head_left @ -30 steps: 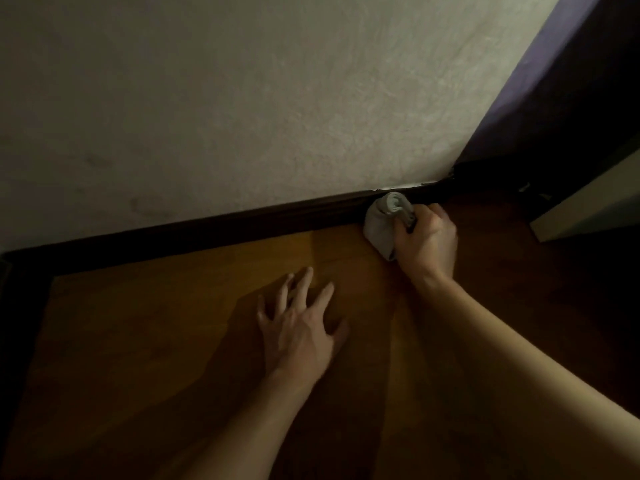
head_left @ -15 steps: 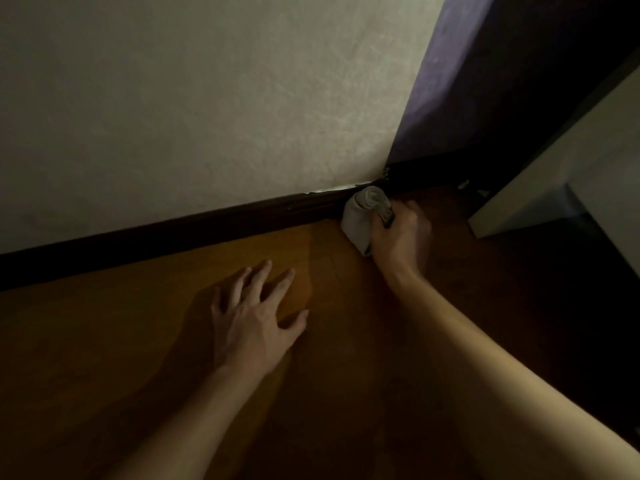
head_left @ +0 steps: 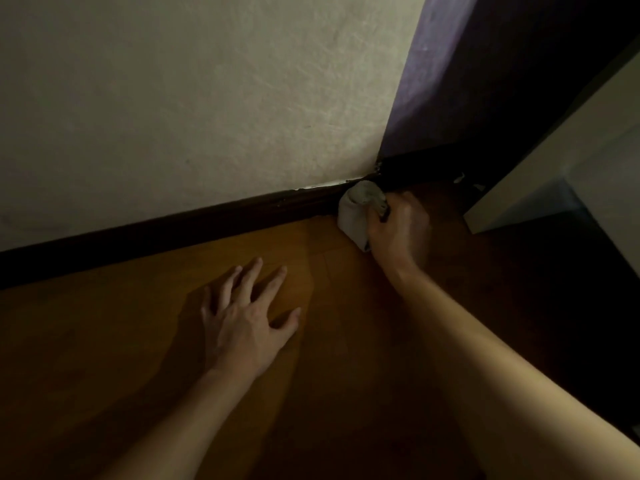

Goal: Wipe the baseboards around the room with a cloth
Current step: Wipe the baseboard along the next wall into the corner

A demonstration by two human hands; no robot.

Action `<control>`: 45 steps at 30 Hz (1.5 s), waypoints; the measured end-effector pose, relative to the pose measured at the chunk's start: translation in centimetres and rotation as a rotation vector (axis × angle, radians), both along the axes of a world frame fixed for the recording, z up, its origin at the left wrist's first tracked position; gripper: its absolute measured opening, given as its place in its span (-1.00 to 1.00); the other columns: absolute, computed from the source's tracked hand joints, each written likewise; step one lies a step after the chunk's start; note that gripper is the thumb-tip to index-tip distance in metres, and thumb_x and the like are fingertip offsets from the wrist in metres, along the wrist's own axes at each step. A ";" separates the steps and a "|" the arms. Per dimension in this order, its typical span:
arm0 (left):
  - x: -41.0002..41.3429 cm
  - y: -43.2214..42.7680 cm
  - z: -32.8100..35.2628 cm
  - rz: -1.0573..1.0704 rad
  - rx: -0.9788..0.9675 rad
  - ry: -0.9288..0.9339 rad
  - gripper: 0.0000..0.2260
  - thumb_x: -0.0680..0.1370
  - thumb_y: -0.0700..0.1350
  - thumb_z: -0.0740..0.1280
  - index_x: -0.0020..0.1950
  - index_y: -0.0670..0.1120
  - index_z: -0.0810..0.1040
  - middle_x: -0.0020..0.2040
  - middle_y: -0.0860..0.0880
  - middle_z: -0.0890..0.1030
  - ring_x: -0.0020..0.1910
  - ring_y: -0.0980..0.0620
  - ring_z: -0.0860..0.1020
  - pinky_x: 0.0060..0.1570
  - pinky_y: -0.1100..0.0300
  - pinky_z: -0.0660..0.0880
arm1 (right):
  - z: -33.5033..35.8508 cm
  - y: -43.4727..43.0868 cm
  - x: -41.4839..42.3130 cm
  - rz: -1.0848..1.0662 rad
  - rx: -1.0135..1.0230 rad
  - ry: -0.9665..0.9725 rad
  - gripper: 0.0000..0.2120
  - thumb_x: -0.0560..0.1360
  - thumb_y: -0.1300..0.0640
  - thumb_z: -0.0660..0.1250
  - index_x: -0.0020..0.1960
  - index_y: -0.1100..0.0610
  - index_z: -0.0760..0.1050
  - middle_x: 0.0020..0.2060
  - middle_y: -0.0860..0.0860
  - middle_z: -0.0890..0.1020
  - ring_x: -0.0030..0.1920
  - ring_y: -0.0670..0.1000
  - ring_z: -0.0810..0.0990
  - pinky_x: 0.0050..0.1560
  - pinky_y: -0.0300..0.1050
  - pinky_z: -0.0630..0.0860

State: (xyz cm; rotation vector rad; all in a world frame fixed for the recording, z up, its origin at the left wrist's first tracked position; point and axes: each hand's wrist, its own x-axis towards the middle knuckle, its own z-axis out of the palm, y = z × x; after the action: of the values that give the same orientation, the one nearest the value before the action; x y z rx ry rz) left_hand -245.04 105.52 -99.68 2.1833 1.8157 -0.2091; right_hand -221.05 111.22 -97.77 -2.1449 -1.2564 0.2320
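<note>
Cloth (head_left: 353,218): pale, bunched into a wad, grey soiling noted on top fold. Loc.: pressed vs. baseboard (head_left: 207,225) at its far right end, right in the room corner; lower edge appears to touch floor (head_left: 104,341). Held by: right hand (head_left: 398,230), fingers curled tight round the wad, knuckles up, arm stretched fwd. Left hand (head_left: 242,320): nothing held, fingers straight and spread, palm laid flat on floor as a prop; sited well left of cloth, apart from baseboard. Baseboard: dark strip, long axis run from lower left to upper right along foot of pale wall (head_left: 173,98), ended at corner. Second baseboard run (head_left: 426,164): begun at same corner, carried off to the right under purple wall (head_left: 436,64), mostly lost in shadow. White panel (head_left: 554,150): stood near that run, further right; gap betw. them too dark to be judged. Key relation: cloth is lodged at the junction of both runs, w/ right hand just right of it and by far the nearer hand. Judged: step in hand = corner being wiped; next stroke would be turned to follow the second run rightward, approx. crosswise to the first axis, w/ wrist re-angled.
</note>
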 end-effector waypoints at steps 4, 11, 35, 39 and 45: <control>0.1 0.0 0.1 -0.002 -0.006 0.023 -0.34 0.49 0.49 -0.04 0.56 0.40 -0.10 0.64 0.18 -0.15 0.60 0.00 -0.15 0.52 -0.26 0.00 | -0.1 -0.3 2.9 -0.075 0.021 -0.009 -0.82 0.50 0.07 0.30 -0.07 0.18 0.59 -0.07 0.17 0.54 -0.09 0.24 0.55 -0.19 -0.05 0.37; 0.0 -0.1 0.1 0.007 -0.013 0.019 -0.33 0.46 0.49 -0.09 0.56 0.41 -0.09 0.64 0.18 -0.15 0.60 0.01 -0.17 0.52 -0.27 -0.01 | 0.1 -0.4 2.4 -0.038 0.022 -0.005 -0.82 0.51 0.06 0.31 -0.07 0.16 0.60 -0.04 0.16 0.55 -0.10 0.23 0.56 -0.21 -0.07 0.39; -6.0 -1.4 1.0 -0.057 -0.032 0.018 -0.20 0.41 0.49 -0.22 0.56 0.22 0.25 0.64 0.01 0.11 0.61 -0.03 0.02 0.54 -0.09 0.06 | 0.8 0.2 -10.0 0.145 0.021 0.007 -0.77 0.53 -0.08 0.36 -0.10 0.09 0.55 -0.11 -0.03 0.53 -0.15 0.05 0.56 -0.23 -0.05 0.46; -6.2 -1.1 1.7 -0.080 -0.049 0.007 -0.28 0.47 0.48 -0.14 0.60 0.27 0.12 0.64 0.04 0.05 0.61 -0.03 0.00 0.55 -0.07 0.03 | 0.7 0.5 -11.7 0.223 -0.013 -0.012 -0.80 0.53 -0.06 0.36 -0.06 0.08 0.58 -0.10 -0.03 0.54 -0.17 0.04 0.54 -0.26 -0.07 0.44; -5.7 -0.6 2.5 -0.060 -0.131 0.013 -0.38 0.56 0.44 0.04 0.57 0.24 0.17 0.64 0.04 0.01 0.61 -0.05 -0.06 0.54 -0.17 0.05 | 0.3 -0.1 -10.9 0.040 0.025 0.053 -0.81 0.54 -0.02 0.36 -0.08 0.10 0.59 -0.10 -0.06 0.52 -0.15 0.00 0.55 -0.14 0.02 0.56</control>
State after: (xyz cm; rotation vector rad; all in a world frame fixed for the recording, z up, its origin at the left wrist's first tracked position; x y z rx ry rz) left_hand -250.77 104.95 -97.15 2.1520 1.6936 -0.3453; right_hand -231.96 111.12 -97.48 -2.0807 -1.2662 0.2873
